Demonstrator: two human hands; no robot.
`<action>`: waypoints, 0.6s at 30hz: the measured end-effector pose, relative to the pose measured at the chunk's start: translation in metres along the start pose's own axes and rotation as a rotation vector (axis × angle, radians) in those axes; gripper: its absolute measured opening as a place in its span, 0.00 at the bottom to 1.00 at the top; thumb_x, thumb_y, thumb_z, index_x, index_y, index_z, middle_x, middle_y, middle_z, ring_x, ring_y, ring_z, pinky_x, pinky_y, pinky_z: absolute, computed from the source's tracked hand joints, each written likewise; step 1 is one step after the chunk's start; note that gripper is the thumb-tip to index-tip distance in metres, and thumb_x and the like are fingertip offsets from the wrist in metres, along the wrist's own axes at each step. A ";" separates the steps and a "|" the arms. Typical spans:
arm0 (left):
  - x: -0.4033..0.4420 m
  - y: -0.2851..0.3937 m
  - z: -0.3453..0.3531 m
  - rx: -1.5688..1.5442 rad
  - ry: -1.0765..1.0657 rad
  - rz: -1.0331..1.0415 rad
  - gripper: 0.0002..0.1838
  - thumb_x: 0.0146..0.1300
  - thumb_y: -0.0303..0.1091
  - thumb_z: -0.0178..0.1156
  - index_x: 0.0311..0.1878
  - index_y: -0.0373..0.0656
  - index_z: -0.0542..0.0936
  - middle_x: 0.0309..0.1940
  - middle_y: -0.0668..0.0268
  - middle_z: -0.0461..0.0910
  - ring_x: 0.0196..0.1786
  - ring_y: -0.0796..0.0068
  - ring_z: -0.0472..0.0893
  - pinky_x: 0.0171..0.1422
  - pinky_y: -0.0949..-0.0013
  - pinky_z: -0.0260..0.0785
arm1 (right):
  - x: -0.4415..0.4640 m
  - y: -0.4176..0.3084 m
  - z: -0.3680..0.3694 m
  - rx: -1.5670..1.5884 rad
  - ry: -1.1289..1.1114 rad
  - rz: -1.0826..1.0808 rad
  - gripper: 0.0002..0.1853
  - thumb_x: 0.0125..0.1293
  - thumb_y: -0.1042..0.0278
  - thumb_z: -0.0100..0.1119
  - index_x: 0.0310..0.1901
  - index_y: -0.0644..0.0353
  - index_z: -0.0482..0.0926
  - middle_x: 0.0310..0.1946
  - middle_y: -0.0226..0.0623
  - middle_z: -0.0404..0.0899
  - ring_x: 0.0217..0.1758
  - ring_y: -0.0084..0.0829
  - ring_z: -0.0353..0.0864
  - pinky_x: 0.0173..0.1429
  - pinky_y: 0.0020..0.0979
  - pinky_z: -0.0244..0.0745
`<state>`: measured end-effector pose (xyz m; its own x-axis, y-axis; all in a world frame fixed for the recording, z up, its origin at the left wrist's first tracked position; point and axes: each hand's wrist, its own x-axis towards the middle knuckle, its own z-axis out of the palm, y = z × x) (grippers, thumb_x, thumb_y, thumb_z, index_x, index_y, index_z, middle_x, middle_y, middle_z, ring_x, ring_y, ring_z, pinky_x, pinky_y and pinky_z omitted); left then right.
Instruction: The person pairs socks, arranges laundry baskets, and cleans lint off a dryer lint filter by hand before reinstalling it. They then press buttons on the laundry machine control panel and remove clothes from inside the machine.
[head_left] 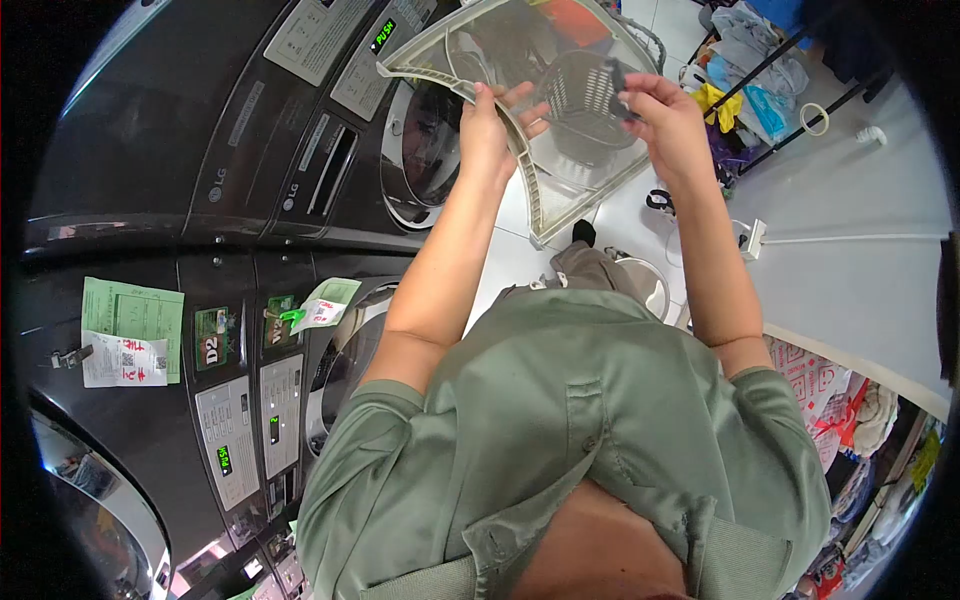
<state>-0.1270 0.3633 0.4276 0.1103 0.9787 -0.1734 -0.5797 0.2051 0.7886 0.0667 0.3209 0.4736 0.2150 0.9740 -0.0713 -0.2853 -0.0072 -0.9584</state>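
The head view shows a translucent mesh panel [570, 187] with a pale frame held up in front of the person, above the tiled floor [506, 235]. The left hand [486, 142] grips its curved rim, the thumb laid over the near edge and the other fingers spread apart on the far side, visible through the mesh. The right hand [668, 120] is at the opposite part of the panel, thumb and fingertips brought together on a dark grey scrap [615, 78]; it looks like lint, though it is too small to be sure. A perforated basket [592, 92] shows through the mesh. Dark stacked machines [130, 160] stand on the left, a green slip [133, 310] fixed to one. A pile of clothes and bags [745, 75] lies beyond the right hand.
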 end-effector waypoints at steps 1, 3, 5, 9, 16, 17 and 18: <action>-0.002 -0.001 0.002 -0.002 -0.009 -0.003 0.20 0.68 0.48 0.33 0.45 0.39 0.58 0.49 0.45 0.69 0.43 0.42 0.76 0.37 0.55 0.76 | 0.006 0.002 0.006 0.040 -0.036 -0.032 0.10 0.50 0.76 0.58 0.36 0.65 0.77 0.29 0.31 0.77 0.31 0.21 0.75 0.36 0.22 0.71; -0.009 -0.006 0.005 0.022 -0.019 0.014 0.19 0.68 0.49 0.34 0.46 0.40 0.59 0.47 0.48 0.71 0.39 0.48 0.78 0.31 0.60 0.75 | 0.012 0.005 0.020 0.082 -0.078 -0.079 0.10 0.50 0.76 0.58 0.36 0.65 0.77 0.30 0.31 0.77 0.32 0.21 0.75 0.36 0.22 0.72; -0.014 -0.014 0.010 0.070 -0.043 0.044 0.18 0.67 0.49 0.38 0.48 0.43 0.59 0.44 0.53 0.73 0.32 0.60 0.80 0.25 0.69 0.73 | 0.023 0.003 0.038 0.062 -0.115 -0.152 0.10 0.51 0.77 0.58 0.37 0.66 0.76 0.30 0.32 0.77 0.32 0.21 0.75 0.35 0.23 0.73; -0.029 -0.027 0.016 0.202 -0.056 0.088 0.19 0.67 0.48 0.39 0.49 0.42 0.59 0.46 0.51 0.71 0.37 0.55 0.80 0.30 0.68 0.74 | 0.041 0.003 0.080 -0.040 -0.193 -0.285 0.08 0.53 0.77 0.56 0.36 0.67 0.78 0.31 0.33 0.78 0.35 0.19 0.75 0.40 0.22 0.73; -0.032 -0.037 0.008 0.312 -0.064 0.217 0.19 0.67 0.37 0.43 0.58 0.40 0.56 0.45 0.61 0.72 0.36 0.76 0.78 0.31 0.77 0.71 | 0.043 0.023 0.120 -0.767 -0.013 -0.894 0.04 0.48 0.75 0.57 0.27 0.64 0.78 0.32 0.42 0.73 0.39 0.45 0.73 0.44 0.39 0.69; -0.030 -0.038 0.004 0.372 -0.060 0.244 0.20 0.67 0.34 0.43 0.59 0.39 0.56 0.45 0.61 0.72 0.37 0.76 0.77 0.32 0.77 0.72 | 0.034 0.025 0.120 -0.766 -0.017 -0.897 0.04 0.48 0.75 0.57 0.27 0.64 0.78 0.32 0.42 0.73 0.39 0.45 0.73 0.44 0.39 0.69; -0.028 -0.037 0.002 0.613 -0.025 0.518 0.20 0.66 0.31 0.44 0.60 0.37 0.57 0.45 0.62 0.72 0.38 0.77 0.76 0.35 0.76 0.71 | 0.025 0.027 0.120 -0.764 -0.099 -0.840 0.03 0.48 0.75 0.56 0.26 0.64 0.78 0.31 0.43 0.73 0.38 0.45 0.74 0.43 0.39 0.70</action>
<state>-0.1070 0.3282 0.4051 -0.0295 0.9499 0.3112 -0.0160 -0.3118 0.9500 -0.0481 0.3723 0.4795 -0.0149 0.7489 0.6625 0.5646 0.5531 -0.6126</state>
